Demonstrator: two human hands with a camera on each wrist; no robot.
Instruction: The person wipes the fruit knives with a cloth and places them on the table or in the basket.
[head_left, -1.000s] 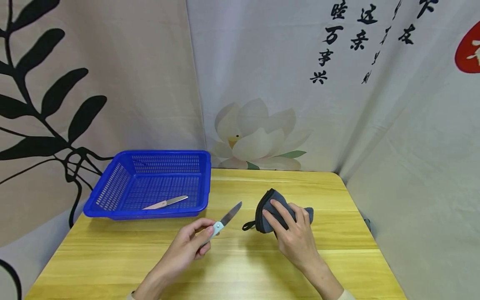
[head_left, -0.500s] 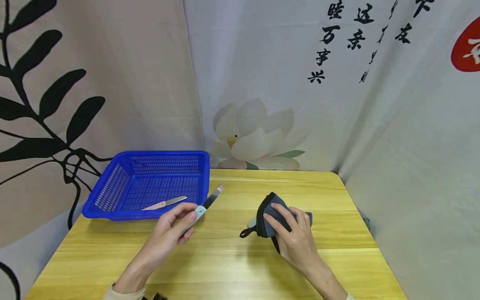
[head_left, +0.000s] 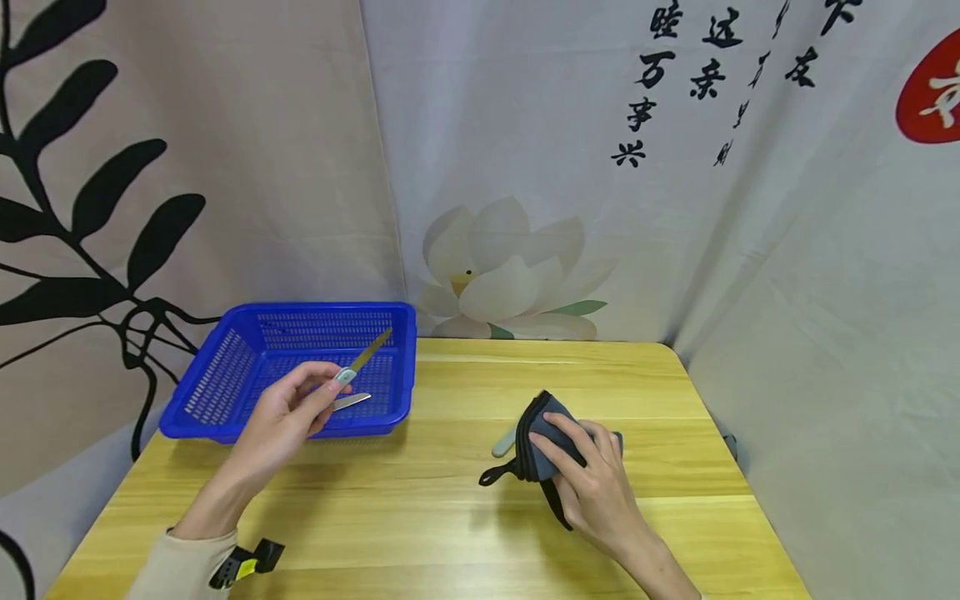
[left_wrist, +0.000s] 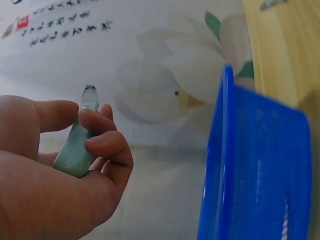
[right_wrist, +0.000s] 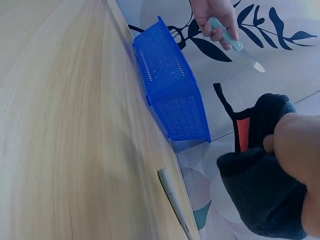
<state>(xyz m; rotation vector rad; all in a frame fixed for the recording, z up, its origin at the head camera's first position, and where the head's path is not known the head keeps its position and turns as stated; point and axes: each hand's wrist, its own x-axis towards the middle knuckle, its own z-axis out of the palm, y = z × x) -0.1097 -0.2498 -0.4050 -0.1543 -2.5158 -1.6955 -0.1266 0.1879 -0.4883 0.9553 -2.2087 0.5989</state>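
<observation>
My left hand [head_left: 288,417] pinches the mint handle of a small knife [head_left: 371,351] over the blue basket, its blade pointing up and away. That handle [left_wrist: 75,152] lies between thumb and fingers in the left wrist view. Another knife [head_left: 352,401] rests in the basket, partly hidden behind the hand. My right hand [head_left: 596,479] grips a folded blue-grey cloth [head_left: 542,468] with black edging and a hanging loop. Beside the cloth, on the table, lies a third knife [right_wrist: 172,196] with a pale handle; the cloth covers much of it in the head view.
The blue plastic basket [head_left: 225,375] with mesh walls stands at the back left of the wooden table [head_left: 420,517]. Behind the table hangs a printed curtain [head_left: 487,167]. A black strap device [head_left: 247,562] sits on the left sleeve.
My left hand has carried the knife left from mid-table to over the basket. The right hand with the cloth has lowered slightly toward me, and the knife handle beside it has come into sight.
</observation>
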